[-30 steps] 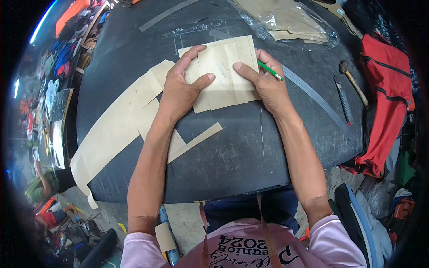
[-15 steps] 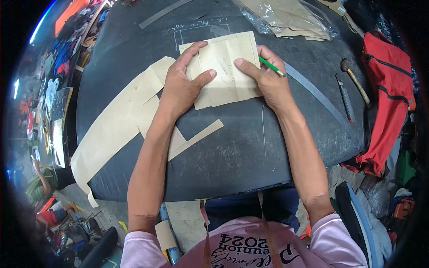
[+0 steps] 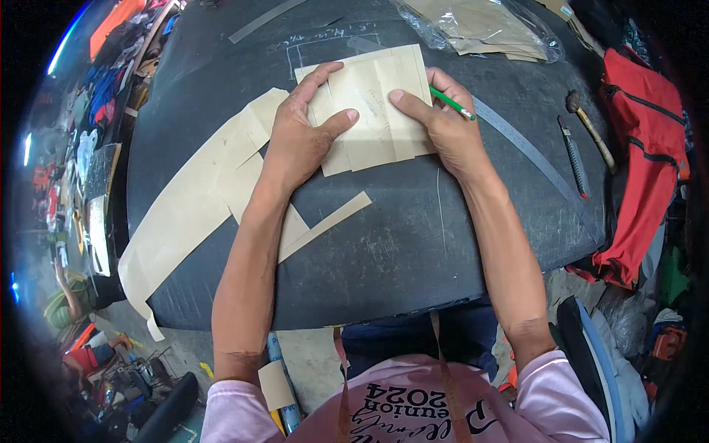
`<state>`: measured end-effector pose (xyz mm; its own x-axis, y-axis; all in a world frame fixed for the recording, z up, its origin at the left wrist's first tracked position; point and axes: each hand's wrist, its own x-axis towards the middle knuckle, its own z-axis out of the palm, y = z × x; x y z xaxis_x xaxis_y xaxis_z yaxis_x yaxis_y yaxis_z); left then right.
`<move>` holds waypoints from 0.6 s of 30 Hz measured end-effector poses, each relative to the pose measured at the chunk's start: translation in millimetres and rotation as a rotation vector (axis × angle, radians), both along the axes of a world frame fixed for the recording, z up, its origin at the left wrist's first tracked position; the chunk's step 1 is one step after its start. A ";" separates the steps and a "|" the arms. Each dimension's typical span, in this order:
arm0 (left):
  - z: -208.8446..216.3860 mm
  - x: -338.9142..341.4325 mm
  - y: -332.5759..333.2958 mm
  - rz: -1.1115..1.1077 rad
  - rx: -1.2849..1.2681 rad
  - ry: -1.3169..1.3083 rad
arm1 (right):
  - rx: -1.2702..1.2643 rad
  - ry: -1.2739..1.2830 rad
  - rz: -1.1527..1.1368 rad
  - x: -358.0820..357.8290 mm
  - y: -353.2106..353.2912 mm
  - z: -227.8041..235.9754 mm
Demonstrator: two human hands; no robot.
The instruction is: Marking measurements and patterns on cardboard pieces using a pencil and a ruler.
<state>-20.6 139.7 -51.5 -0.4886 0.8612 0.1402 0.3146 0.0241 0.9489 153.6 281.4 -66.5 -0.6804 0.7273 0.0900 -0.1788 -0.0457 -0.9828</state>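
Observation:
Both hands hold up a stack of tan paper patterns (image 3: 373, 111) with faint pencil writing and crease lines on the top sheet. My left hand (image 3: 303, 144) grips its left side, thumb lying on the front and fingers curled round the edge. At the right side, my right hand (image 3: 452, 122) pinches the sheets with its thumb on top. A green pencil (image 3: 452, 103) with an eraser end is also tucked in the fingers of that hand. Under my left forearm lies a long curved tan paper piece (image 3: 185, 192), and a narrow paper strip (image 3: 329, 225) is beside it.
A steel ruler (image 3: 532, 159), a utility knife (image 3: 573, 159) and a hammer (image 3: 591, 133) lie on the dark table (image 3: 384, 273) at right. Plastic-wrapped brown paper (image 3: 487, 33) is at the back. A red zippered bag (image 3: 642, 155) borders the right edge. People are far left.
The paper stack and both hands have shifted very slightly up in the view. The grip and the pencil stay the same.

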 end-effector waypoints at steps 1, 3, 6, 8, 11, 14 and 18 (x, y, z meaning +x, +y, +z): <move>0.3 -0.2 -0.3 0.001 -0.001 0.000 | -0.001 0.000 0.001 -0.2 -0.8 0.7; 0.3 -0.9 -0.4 -0.009 -0.001 -0.009 | -0.008 0.003 -0.018 -0.7 -2.3 2.1; -1.1 -1.9 0.4 -0.005 -0.002 0.030 | 0.013 0.018 -0.017 -0.2 -1.0 1.1; -0.9 -1.9 -0.2 0.000 -0.008 0.029 | 0.013 0.015 -0.015 -0.3 -1.4 0.7; -1.4 -2.5 -0.3 0.000 -0.005 0.034 | 0.019 0.009 -0.014 -0.5 -1.3 1.4; -3.7 -4.3 0.6 -0.008 0.009 0.040 | 0.019 0.006 -0.013 -0.4 -0.7 1.0; -1.4 -2.2 0.3 -0.014 0.001 0.018 | 0.015 -0.002 -0.019 0.3 -1.0 0.8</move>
